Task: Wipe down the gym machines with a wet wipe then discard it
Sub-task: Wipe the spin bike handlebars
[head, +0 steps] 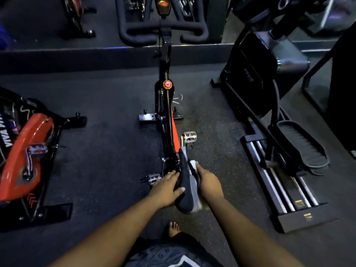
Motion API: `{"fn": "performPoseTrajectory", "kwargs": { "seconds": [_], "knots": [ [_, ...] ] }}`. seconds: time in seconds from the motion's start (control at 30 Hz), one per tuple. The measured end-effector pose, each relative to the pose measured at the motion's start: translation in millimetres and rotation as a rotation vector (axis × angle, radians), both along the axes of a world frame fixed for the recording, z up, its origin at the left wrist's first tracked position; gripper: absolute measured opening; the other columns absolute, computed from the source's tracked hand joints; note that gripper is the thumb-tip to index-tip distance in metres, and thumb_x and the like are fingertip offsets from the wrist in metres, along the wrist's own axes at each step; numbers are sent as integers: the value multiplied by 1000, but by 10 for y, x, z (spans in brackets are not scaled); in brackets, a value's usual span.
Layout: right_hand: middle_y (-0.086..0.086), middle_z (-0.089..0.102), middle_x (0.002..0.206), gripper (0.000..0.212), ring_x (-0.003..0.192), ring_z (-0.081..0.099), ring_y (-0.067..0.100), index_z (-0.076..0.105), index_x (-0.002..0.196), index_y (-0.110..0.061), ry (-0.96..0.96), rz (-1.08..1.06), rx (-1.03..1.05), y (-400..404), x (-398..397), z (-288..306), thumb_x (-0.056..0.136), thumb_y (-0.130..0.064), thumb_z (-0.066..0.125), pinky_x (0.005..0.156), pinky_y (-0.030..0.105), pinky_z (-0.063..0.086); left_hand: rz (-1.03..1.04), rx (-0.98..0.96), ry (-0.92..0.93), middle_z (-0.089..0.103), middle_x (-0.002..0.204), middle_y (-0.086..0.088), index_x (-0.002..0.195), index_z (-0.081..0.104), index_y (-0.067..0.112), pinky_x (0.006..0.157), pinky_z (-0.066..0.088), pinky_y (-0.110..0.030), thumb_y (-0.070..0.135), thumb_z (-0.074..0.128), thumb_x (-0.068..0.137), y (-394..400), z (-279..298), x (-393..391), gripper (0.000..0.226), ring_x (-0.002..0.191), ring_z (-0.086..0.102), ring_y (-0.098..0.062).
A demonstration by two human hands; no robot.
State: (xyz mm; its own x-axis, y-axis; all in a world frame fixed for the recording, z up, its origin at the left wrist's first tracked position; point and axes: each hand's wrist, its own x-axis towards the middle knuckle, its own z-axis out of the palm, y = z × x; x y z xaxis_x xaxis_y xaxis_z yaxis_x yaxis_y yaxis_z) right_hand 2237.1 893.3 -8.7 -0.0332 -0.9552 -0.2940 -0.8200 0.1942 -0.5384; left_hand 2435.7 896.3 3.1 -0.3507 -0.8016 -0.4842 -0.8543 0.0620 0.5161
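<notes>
A black and red spin bike (167, 105) stands straight ahead of me, its black and grey saddle (185, 185) closest to me. My left hand (167, 189) grips the saddle's left side, thumb lying on top. Against the saddle's right side my right hand (208, 182) holds a white wet wipe (193, 164), which shows past my fingertips. The black handlebars (163, 29) are at the far end.
Another red spin bike (25, 157) lies to the left. A black elliptical trainer (285, 143) with rails and a foot plate stands to the right. The dark rubber floor (107, 151) lies between them. My bare foot (173, 229) is below the saddle.
</notes>
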Motion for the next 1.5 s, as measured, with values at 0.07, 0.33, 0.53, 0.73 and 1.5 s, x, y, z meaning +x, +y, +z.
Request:
{"fn": "performPoseTrajectory", "kwargs": {
  "seconds": [0.07, 0.33, 0.53, 0.73, 1.5],
  "knots": [
    [6, 68, 128, 47, 107, 67, 31, 37, 153, -44, -38, -35, -126, -37, 127, 118, 106, -40, 40, 78, 32, 47, 111, 31, 166, 48, 153, -4, 151, 43, 20, 112, 42, -40, 55, 52, 99, -113, 17, 36, 64, 137, 49, -23],
    [0, 50, 152, 51, 143, 43, 11, 49, 150, -18, -269, 91, -309, -427, 1039, 420, 99, -11, 47, 119, 28, 33, 644, 371, 878, 75, 87, -7, 95, 72, 11, 68, 52, -23, 35, 55, 104, -724, 541, 331, 30, 77, 68, -13],
    [-1, 48, 153, 54, 142, 40, 0, 49, 148, -14, -429, 16, -395, -902, 1822, 599, 98, -32, 57, 118, 20, 30, 644, 373, 997, 74, 84, -8, 95, 72, 11, 63, 52, -21, 22, 61, 102, -1354, 684, 1162, 16, 70, 68, -12],
    [4, 62, 139, 55, 125, 61, 15, 46, 150, -14, -737, -381, -265, -1450, 2566, 777, 100, -26, 63, 106, 37, 49, 599, 334, 982, 76, 88, -8, 106, 69, 8, 55, 57, -26, 17, 57, 104, -1841, 966, 2013, 16, 70, 73, -17],
    [27, 70, 117, 31, 111, 67, 42, 68, 121, 3, -1375, -407, -109, -4145, 3340, 1403, 100, -18, 60, 101, 52, 49, 536, -169, 749, 77, 89, -2, 90, 73, 20, 66, 53, -26, 21, 67, 98, -4750, 1418, 2707, 11, 75, 66, -9]
  ]
}}
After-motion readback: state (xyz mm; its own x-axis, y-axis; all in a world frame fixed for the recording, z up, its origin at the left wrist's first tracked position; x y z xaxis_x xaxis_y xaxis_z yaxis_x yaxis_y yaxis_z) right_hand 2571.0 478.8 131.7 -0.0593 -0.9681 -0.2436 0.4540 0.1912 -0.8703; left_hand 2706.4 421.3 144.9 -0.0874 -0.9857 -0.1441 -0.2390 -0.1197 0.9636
